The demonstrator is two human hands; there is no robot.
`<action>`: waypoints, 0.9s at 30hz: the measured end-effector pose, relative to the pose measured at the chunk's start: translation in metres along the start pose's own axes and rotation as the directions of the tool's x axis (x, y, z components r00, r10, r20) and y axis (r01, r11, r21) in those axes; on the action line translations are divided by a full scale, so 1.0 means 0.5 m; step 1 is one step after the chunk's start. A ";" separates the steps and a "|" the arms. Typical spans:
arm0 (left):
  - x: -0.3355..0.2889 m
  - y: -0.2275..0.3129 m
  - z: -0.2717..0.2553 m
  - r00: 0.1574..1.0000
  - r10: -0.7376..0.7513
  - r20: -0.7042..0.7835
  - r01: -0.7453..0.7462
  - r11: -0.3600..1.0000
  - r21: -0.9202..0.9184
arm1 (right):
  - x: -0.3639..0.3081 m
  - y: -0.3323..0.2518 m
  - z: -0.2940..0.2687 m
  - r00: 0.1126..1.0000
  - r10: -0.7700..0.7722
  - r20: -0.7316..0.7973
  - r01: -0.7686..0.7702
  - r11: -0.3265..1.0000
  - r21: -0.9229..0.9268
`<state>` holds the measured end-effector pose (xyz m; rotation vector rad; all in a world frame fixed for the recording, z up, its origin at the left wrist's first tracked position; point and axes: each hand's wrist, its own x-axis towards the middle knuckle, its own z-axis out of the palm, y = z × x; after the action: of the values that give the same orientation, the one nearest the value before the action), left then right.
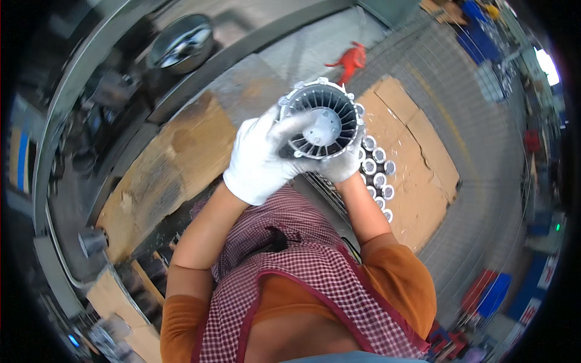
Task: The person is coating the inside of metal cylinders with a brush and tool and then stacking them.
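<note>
A round, finned metal casting (pixel 325 128) is held up in front of me, its open end facing up. Dark radial fins line its inside around a pale central disc, and small lugs stud the rim. My white-gloved left hand (pixel 261 154) grips its left side, with a blurred digit reaching over the opening towards the disc. Around the lower right wall curls my gloved right hand (pixel 342 163), partly hidden behind the casting. Just right of it, several small round metal parts (pixel 379 181) stand in rows on a cardboard sheet (pixel 417 151).
Stained cardboard (pixel 172 166) covers the bench on the left. Beyond it, a metal bowl (pixel 183 45) holds shiny pieces. A red tool (pixel 351 60) lies or hangs past the casting. Red and blue bins (pixel 493 293) stand at the far right.
</note>
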<state>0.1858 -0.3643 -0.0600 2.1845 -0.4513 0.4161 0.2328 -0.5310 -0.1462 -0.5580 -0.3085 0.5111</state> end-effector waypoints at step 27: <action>0.051 -0.259 0.212 0.719 -0.503 -0.481 0.631 0.762 0.145 | 0.044 -0.162 -1.118 -0.020 -0.517 -0.856 -0.989 0.139 -0.060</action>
<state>0.2816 -0.3783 -0.1987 2.2925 0.5712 0.6050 0.5105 -0.8150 -0.5486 -2.3386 1.3072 0.3100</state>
